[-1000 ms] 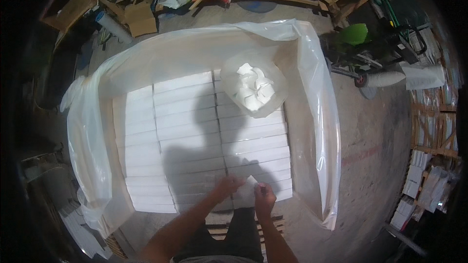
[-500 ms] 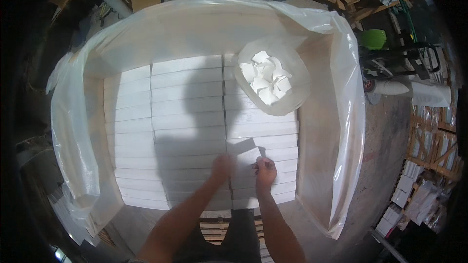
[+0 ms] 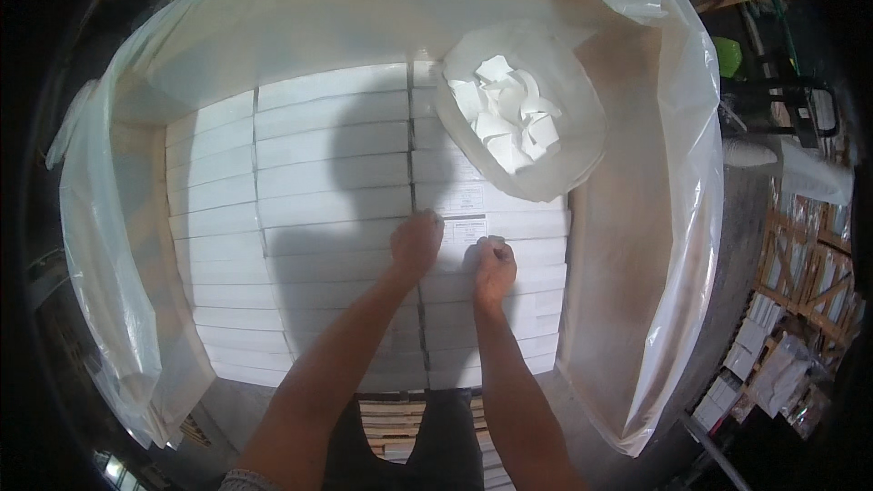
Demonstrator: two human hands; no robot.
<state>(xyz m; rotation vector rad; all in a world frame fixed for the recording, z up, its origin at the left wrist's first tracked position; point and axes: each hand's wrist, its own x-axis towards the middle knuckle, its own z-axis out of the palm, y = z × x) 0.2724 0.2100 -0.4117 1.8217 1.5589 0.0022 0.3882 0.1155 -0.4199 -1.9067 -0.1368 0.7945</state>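
Observation:
Rows of narrow white boxes (image 3: 332,151) lie packed side by side. Over the right-hand row, a small white printed label (image 3: 469,230) lies flat or nearly flat against a box, between my two hands. My left hand (image 3: 416,244) is closed at the label's left edge, its fingertips partly hidden. My right hand (image 3: 494,269) pinches at the label's lower right corner. Another printed label (image 3: 466,198) shows on the box just beyond. At the far right, a translucent plastic bag (image 3: 582,141) with its mouth folded open rests on the boxes and holds several crumpled white paper pieces (image 3: 511,118).
Tall walls lined with clear plastic sheeting (image 3: 687,245) surround the boxes on the left, far and right sides. Wooden slats (image 3: 393,420) show below, between my legs. Wrapped pallets (image 3: 805,259) and a dark metal frame (image 3: 805,109) stand outside on the right.
My hands have moved forward along the right-hand row, and the label has come down from a raised, tilted position onto or close to the box. My view has shifted closer to the boxes.

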